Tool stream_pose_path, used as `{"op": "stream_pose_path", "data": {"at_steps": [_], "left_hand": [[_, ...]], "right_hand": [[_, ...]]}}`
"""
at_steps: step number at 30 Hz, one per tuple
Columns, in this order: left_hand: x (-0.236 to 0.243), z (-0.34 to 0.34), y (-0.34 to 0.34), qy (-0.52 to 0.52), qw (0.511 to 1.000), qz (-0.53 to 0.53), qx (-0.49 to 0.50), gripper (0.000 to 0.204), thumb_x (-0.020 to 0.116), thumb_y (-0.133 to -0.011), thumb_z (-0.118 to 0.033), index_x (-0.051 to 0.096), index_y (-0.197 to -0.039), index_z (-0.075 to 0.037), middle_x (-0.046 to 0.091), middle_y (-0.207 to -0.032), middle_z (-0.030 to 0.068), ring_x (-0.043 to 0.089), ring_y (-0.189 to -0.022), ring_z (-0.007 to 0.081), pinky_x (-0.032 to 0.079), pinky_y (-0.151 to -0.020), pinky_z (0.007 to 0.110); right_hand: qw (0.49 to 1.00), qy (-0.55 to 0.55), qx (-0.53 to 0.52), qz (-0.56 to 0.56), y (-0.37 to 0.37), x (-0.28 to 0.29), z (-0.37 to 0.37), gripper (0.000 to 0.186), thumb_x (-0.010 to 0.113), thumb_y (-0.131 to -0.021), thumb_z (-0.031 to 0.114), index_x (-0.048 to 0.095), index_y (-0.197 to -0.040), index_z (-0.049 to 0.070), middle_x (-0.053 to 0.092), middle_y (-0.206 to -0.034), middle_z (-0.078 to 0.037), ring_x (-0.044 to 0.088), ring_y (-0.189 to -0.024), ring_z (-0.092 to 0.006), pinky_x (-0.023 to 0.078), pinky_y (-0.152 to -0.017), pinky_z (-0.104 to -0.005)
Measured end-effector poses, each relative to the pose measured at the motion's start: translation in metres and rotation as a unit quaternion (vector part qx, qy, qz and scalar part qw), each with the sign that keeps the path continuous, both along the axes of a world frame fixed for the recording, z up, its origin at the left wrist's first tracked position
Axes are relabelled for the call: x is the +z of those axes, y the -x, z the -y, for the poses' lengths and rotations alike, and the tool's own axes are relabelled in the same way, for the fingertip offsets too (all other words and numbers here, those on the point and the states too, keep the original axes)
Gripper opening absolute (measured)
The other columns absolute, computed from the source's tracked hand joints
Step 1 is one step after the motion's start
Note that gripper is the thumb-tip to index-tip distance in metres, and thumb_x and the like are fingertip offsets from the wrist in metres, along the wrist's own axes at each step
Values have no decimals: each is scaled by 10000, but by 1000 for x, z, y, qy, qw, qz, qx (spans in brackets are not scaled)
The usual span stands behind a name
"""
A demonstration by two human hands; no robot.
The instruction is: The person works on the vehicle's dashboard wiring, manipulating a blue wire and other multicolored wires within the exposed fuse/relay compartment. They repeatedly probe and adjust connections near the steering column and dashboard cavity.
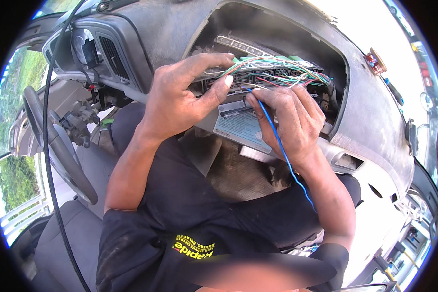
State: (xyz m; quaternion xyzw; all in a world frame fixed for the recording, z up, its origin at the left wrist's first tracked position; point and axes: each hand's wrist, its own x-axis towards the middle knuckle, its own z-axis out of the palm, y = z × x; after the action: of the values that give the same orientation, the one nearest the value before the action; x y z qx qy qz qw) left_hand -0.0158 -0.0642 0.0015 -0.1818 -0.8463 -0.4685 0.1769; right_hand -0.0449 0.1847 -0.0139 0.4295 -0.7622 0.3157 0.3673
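An open dashboard compartment holds a fuse and relay block with green, red and white wires looping across its front. My left hand has index finger and thumb closed on the wires at the block's left part. My right hand pinches a blue wire near its end, just under the block; the wire runs down over my right forearm. A grey lowered panel with a label lies below the block, partly behind my right hand. Exactly where the blue wire's tip sits is hard to make out.
The steering wheel is at left, with a black cable hanging past it. A small copper-coloured item and a blue-handled tool sit on the dash at right. A grey seat is at lower left.
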Motion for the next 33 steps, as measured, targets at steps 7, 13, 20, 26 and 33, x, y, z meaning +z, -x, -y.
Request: {"op": "stream_pose_path", "data": {"at_steps": [7, 13, 20, 26, 33], "left_hand": [[-2, 1, 0, -2, 1000, 0, -5, 345, 894, -1048, -216, 832, -1331, -28, 887, -1274, 163, 883, -1120, 276, 686, -938, 378], [1, 0, 0, -2, 1000, 5, -5, 346, 892, -1053, -225, 835, -1335, -33, 887, -1271, 162, 880, -1135, 274, 686, -940, 378], [0, 1, 1, 5, 1000, -5, -8, 344, 896, -1048, -219, 835, -1332, -36, 888, -1270, 159, 880, -1135, 276, 687, -943, 379], [-1, 1, 1, 8, 1000, -10, -6, 340, 898, -1044, -211, 834, -1330, -38, 888, -1272, 159, 881, -1135, 277, 687, -939, 381], [-2, 1, 1, 0, 1000, -9, -9, 330, 893, -1048, -198, 833, -1329, -36, 890, -1255, 151, 882, -1111, 262, 690, -923, 375]], "right_hand": [[1000, -5, -3, 0, 0, 0, 0, 244, 937, -903, 104, 753, -1060, 81, 800, -913, -28, 689, -710, -198, 546, -648, -348], [1000, -4, -2, 5, -1, 0, -1, 237, 938, -903, 104, 762, -1058, 75, 799, -907, -33, 696, -714, -201, 554, -653, -351], [1000, -4, -7, 6, -1, 0, 0, 240, 943, -898, 99, 763, -1055, 73, 802, -903, -39, 706, -728, -205, 561, -661, -353], [1000, 1, 1, 3, 0, -1, 0, 248, 945, -898, 93, 753, -1054, 73, 807, -905, -41, 705, -724, -206, 558, -659, -349], [1000, -6, -1, 12, -1, 0, 0, 246, 944, -907, 86, 749, -1057, 75, 819, -920, -41, 699, -721, -204, 556, -660, -350]]}}
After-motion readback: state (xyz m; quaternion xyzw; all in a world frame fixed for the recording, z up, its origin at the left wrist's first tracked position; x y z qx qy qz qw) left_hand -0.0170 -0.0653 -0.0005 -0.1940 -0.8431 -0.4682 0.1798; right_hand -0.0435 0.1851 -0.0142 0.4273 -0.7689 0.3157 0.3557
